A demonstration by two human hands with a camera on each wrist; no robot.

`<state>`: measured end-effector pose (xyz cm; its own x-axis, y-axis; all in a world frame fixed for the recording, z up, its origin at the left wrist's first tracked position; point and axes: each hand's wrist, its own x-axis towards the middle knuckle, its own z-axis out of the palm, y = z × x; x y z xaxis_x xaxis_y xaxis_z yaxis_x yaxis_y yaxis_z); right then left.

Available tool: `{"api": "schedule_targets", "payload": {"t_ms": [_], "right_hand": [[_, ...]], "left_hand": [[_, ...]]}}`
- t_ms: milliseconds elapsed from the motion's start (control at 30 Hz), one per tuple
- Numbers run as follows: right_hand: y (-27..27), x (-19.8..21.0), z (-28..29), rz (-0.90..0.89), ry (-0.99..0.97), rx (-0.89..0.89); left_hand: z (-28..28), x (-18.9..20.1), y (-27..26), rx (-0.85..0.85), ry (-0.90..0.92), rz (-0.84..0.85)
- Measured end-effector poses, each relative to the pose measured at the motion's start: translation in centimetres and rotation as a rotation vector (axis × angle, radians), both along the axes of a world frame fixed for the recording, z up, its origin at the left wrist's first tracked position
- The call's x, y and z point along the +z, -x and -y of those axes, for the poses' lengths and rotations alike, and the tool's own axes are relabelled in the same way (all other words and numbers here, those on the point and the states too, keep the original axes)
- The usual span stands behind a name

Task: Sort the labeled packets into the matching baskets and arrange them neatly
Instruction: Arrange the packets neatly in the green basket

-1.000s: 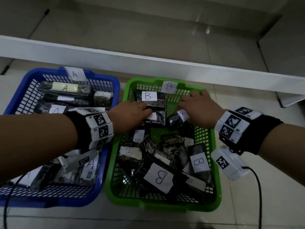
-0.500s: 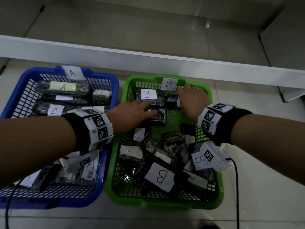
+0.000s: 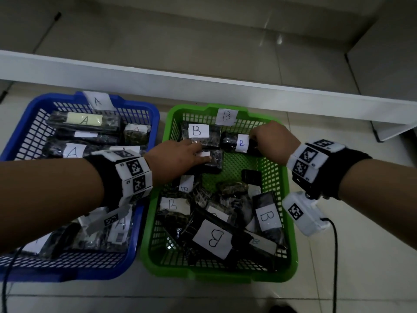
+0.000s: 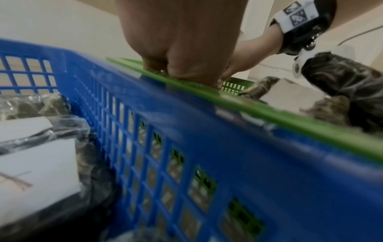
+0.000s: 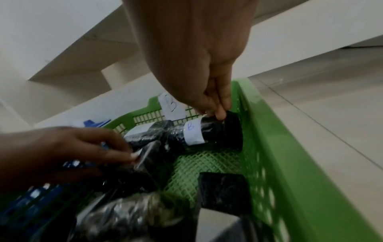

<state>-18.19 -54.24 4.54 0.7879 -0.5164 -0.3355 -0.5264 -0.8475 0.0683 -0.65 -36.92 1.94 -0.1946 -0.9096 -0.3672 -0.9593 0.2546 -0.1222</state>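
The green basket (image 3: 291,199) marked B holds several dark packets with B labels. At its far end my right hand (image 3: 270,141) pinches the right end of a small dark B packet (image 3: 239,143), which lies beside a larger B packet (image 3: 198,132). The right wrist view shows the fingertips (image 5: 217,113) on that small packet (image 5: 207,132) by the basket wall (image 5: 290,147). My left hand (image 3: 178,159) reaches over the rim and holds another small dark packet (image 3: 213,160), fingers on its label, thumb below. The blue basket (image 3: 155,114) marked A holds A packets.
A long white ledge (image 3: 203,84) runs just behind both baskets. A heap of B packets (image 3: 212,238) fills the near half of the green basket, with bare mesh (image 3: 237,163) in the middle. Tiled floor (image 3: 349,256) lies to the right. Cables hang from both wrists.
My right hand carried the small B packet from the middle of the green basket to its far end and laid it next to the larger B packet. The left hand stayed put.
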Motion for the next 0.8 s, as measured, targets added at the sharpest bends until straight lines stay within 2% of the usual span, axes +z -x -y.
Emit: {"api": "schedule_targets", "payload": {"t_ms": [100,233,300,367,400,467,567,667,800], "right_hand": [[0.3,0.6,0.6,0.051,-0.081,-0.031],[1.4,1.4,-0.9,0.14,-0.177,-0.104],[1.6,1.8,-2.2,0.128,-0.338,-0.078],[1.6,1.9,-3.7,0.011,-0.528,-0.031],[1.7,1.6,-4.4,-0.063,-0.571,-0.003],[2.1,0.3,-5.4,-0.148,-0.527,0.09],[2.6,-0.8,-5.7,-0.07,-0.461,0.134],[2.2,0.0,-4.4,0.058,-0.464,0.011],[1.9,1.3,-2.0,0.337,-0.618,-0.401]], "left_hand": [[0.0,0.2,0.0,-0.014,0.002,0.009],[-0.6,0.6,-0.2,0.052,0.042,-0.104],[-1.0,0.8,-0.1,0.051,0.091,-0.195],[-1.4,1.0,0.1,0.013,0.086,-0.238],[-1.6,1.2,0.2,0.004,0.057,-0.239],[-1.8,1.6,0.5,0.02,-0.059,-0.247],[-2.0,2.7,1.1,0.1,-0.249,-0.404],[-2.4,4.1,1.3,0.229,-0.411,-0.583],[-2.9,5.1,0.6,0.259,-0.614,-0.641]]}}
